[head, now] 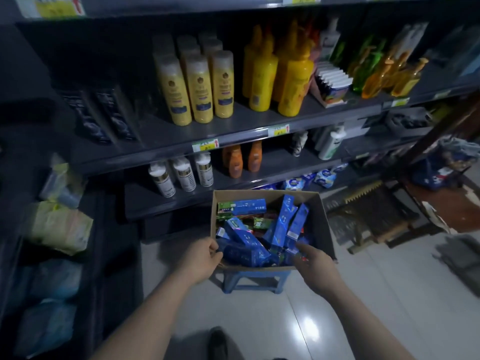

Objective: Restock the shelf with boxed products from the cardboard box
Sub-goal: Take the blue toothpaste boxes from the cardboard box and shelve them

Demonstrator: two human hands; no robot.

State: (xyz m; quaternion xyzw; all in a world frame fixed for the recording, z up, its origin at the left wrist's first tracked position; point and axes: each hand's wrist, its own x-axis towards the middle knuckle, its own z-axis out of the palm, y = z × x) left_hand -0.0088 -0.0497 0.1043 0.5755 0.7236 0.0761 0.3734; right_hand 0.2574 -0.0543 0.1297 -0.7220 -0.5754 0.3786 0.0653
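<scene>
An open cardboard box [324, 224] sits on a small blue stool [253, 281] in front of the dark shelf [166, 141]. It is full of long blue product boxes [281, 222] and some green ones [226, 206], lying jumbled. My left hand [204, 259] is at the carton's near left corner, thumb and fingers curled round the end of a blue box [245, 253] lying along the near edge. My right hand [315, 267] reaches in at the near right corner. Its thumb lies over the boxes and its fingertips are hidden among them.
The shelf's upper level holds yellow bottles [197, 87], with dark packs [104, 115] and bare space to their left. White and orange bottles [233, 161] stand lower down. Bagged goods [59, 224] fill the left rack. A wooden rack [371, 216] stands on the tiled floor to the right.
</scene>
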